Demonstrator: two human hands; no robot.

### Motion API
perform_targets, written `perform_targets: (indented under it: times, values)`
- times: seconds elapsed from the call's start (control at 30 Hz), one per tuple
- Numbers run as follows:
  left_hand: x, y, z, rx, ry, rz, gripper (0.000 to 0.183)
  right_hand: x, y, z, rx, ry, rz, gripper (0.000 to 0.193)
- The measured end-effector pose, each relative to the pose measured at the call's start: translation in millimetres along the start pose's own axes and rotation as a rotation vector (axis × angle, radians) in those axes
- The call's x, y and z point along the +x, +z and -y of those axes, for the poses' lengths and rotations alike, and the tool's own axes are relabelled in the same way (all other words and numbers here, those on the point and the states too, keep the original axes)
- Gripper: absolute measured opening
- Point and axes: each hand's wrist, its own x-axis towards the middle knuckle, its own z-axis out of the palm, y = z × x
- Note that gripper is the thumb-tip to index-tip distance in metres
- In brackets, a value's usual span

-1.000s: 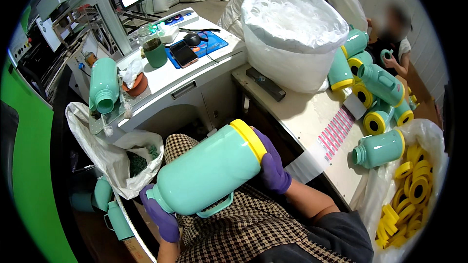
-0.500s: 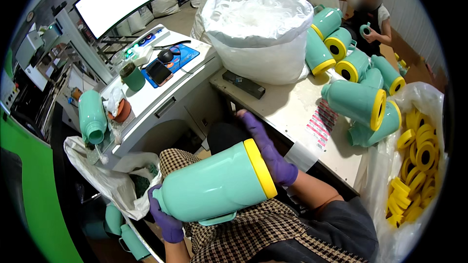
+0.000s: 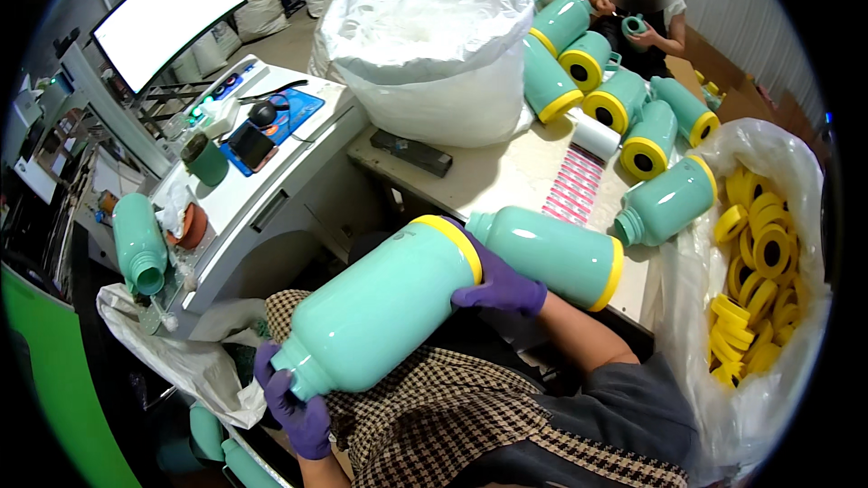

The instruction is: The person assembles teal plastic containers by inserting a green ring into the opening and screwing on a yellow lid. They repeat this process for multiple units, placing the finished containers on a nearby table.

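Note:
A mint-green thermos jug [image 3: 380,307] with a yellow base ring lies tilted across my lap, neck toward the lower left. My left hand [image 3: 298,416] is closed around its neck. My right hand [image 3: 502,280] grips the yellow base end, some fingers hidden behind it. The handle is out of sight; a small dark mark shows near the ring. Just beyond my right hand, a second green jug [image 3: 551,253] lies on the table edge, its yellow base toward the right.
Several more jugs [image 3: 669,199] lie on the white table [image 3: 493,181], beside a label strip [image 3: 576,183]. A white sack [image 3: 425,81] stands behind. At right, a plastic bag [image 3: 687,325] holds yellow rings [image 3: 770,248]. A desk with a monitor [image 3: 172,14] is left; a co-worker [image 3: 646,18] sits far right.
The held jug has turned, taking its handle out of sight, and tilted more steeply. My right hand now grips its base. Another jug has come nearer along the table. The view has shifted.

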Motion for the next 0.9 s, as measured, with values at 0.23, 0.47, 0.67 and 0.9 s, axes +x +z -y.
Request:
perform_targets:
  times: [0.23, 0.47, 0.67, 0.9]
  values:
    - [-4, 20, -15, 0.228, 0.263, 0.180, 0.037, -19, -55, 9, -0.951, -0.287, -0.084, 0.092]
    - [-35, 7, -7, 0.291, 0.160, 0.269, 0.044, -129, -89, 51, -1.676, 0.385, -0.944, 0.105]
    - [-49, 4, 22, 0.292, 0.068, 0.120, 0.044, -170, -156, -20, -0.483, 0.003, -1.054, 0.078]
    - [-27, 2, -2, 0.477, 0.109, 0.170, 0.038, -156, -155, -5, -0.499, -0.252, -1.296, 0.076]
